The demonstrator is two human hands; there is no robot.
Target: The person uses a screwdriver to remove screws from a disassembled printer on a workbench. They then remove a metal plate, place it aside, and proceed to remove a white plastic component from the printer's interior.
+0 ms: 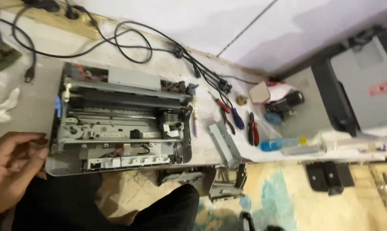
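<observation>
An opened printer [120, 119] with its cover off lies on a pale surface, showing a black roller, metal rails and a carriage. My left hand [11, 167] rests at the printer's left front corner, fingers apart and touching its grey edge, holding nothing. My right hand is out of view. My legs in black trousers [167, 209] show at the bottom.
Black cables [129, 47] loop behind the printer. To its right lie a red-handled screwdriver [222, 105], red pliers [253, 128], a grey metal bracket [225, 143], small bottles and another grey printer [364, 81]. Loose black parts [330, 175] sit on the floor.
</observation>
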